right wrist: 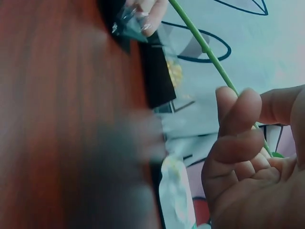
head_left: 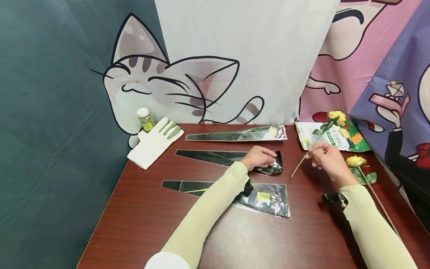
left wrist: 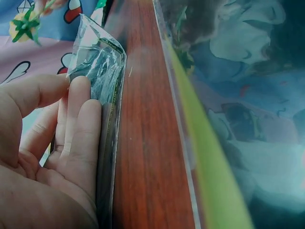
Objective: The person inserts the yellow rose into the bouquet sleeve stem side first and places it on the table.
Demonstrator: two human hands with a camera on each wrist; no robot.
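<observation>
My right hand (head_left: 330, 160) pinches the stem of a yellow rose (head_left: 337, 117) above the table, bloom tilted away and the cut end pointing down-left. In the right wrist view the green stem (right wrist: 207, 47) passes between thumb and fingers. My left hand (head_left: 260, 157) holds the wide end of the middle flower sleeve (head_left: 208, 156), a long dark taper with a clear front. In the left wrist view its clear film (left wrist: 102, 57) stands up at the fingertips. The stem's end is apart from this sleeve. My left forearm hides part of the front sleeve (head_left: 268, 201).
Behind lies another sleeve (head_left: 218, 137) with a yellow rose inside. A second loose rose (head_left: 356, 161) lies at right, near a printed bag (head_left: 305, 134). A white glove (head_left: 151, 145) and a lidded jar (head_left: 146, 120) are at the back left of the table (head_left: 134, 224).
</observation>
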